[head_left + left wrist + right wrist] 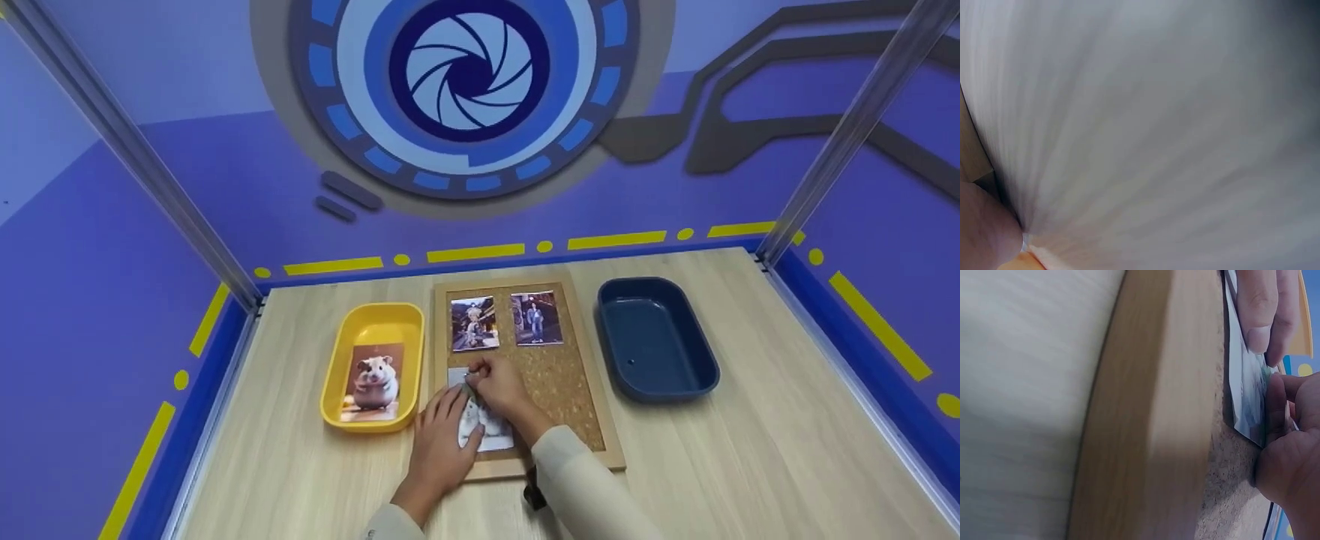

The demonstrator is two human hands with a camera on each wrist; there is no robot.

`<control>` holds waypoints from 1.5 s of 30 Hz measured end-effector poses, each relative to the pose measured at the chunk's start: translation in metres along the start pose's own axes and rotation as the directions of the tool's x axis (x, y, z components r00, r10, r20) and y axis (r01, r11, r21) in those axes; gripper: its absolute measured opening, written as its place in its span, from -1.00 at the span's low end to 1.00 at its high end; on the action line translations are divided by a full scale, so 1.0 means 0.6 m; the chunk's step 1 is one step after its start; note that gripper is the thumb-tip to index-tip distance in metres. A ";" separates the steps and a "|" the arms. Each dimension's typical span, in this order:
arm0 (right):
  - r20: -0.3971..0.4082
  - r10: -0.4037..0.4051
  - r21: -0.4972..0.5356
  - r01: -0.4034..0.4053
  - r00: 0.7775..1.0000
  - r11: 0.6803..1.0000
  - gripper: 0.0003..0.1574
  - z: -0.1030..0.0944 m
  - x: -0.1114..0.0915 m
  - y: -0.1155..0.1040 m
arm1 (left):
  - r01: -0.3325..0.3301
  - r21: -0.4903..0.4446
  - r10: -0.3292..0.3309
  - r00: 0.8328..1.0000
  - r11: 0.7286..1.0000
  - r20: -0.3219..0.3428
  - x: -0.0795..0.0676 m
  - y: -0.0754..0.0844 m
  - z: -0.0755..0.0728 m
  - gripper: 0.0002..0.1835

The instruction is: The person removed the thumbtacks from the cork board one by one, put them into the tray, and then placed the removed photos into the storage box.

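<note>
A cork board (551,390) in a light wooden frame lies on the table. On its lower left is a photo of a pale, furry animal (487,433), partly hidden by both hands. The left hand (448,435) rests on this photo with fingers extended, holding it against the cork. At the photo's upper part, the right hand (499,386) has its fingers curled and pinches a small pin, mostly covered by the fingertips. In the right wrist view, the photo (1249,394) has its near edge lifted slightly off the cork. The left wrist view is mostly filled by a pale sleeve (1129,124).
Two photos of people, the left one (475,324) and the right one (537,319), are on the board's upper half. A yellow tray (375,319) with a hamster photo (375,382) stands left. To the right is a dark blue tray (660,337) with a tiny dark item inside.
</note>
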State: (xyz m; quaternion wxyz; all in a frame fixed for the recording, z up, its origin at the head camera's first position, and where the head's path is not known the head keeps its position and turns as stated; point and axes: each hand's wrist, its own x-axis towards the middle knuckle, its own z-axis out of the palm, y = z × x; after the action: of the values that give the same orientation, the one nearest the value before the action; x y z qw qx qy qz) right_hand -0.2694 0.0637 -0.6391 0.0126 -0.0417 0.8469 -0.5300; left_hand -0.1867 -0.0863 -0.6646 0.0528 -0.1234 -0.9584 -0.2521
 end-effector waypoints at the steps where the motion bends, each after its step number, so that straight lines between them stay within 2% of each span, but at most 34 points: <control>1: -0.003 -0.009 0.004 0.009 1.000 1.000 -0.89 0.000 0.000 -0.001 | -0.002 0.002 0.002 1.000 1.000 -0.002 0.000 0.000 0.000 -0.32; 13: -0.024 -0.056 -0.012 0.055 0.998 0.998 -0.96 0.005 0.001 0.003 | -0.010 0.006 0.010 1.000 1.000 -0.009 -0.003 -0.002 0.001 -0.30; 17: -0.026 -0.016 -0.020 0.015 1.000 1.000 -0.96 0.008 0.001 0.002 | -0.008 -0.002 0.008 1.000 1.000 -0.009 -0.004 -0.002 0.001 -0.31; 21: -0.021 0.040 -0.053 -0.041 0.999 0.998 -0.88 0.012 0.001 -0.001 | -0.005 -0.001 0.005 1.000 1.000 -0.013 -0.004 -0.003 0.000 -0.31; 28: -0.046 -0.006 -0.125 0.001 0.999 0.992 -0.94 0.014 0.002 -0.005 | -0.012 -0.007 0.012 1.000 1.000 -0.019 -0.002 -0.003 0.003 -0.30; 36: -0.040 0.025 -0.114 -0.030 0.999 0.993 -0.97 0.012 0.003 -0.005 | -0.002 -0.014 0.002 1.000 1.000 -0.004 -0.002 -0.004 0.002 -0.29; 42: -0.011 0.030 -0.143 -0.031 0.999 0.989 -0.73 0.014 0.008 -0.012 | 0.006 -0.021 -0.006 1.000 1.000 0.002 0.002 -0.005 0.000 -0.28; 45: -0.010 -0.012 -0.196 0.010 1.000 0.981 -0.75 0.018 0.009 -0.012 | 0.008 -0.025 -0.008 1.000 1.000 0.006 -0.001 -0.005 0.001 -0.28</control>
State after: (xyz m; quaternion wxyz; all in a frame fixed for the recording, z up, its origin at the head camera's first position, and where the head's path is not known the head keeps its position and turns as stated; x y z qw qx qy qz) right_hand -0.2734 0.0503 -0.6371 0.0008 -0.0443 0.8948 -0.4442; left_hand -0.1870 -0.0884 -0.6666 0.0475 -0.1209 -0.9557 -0.2641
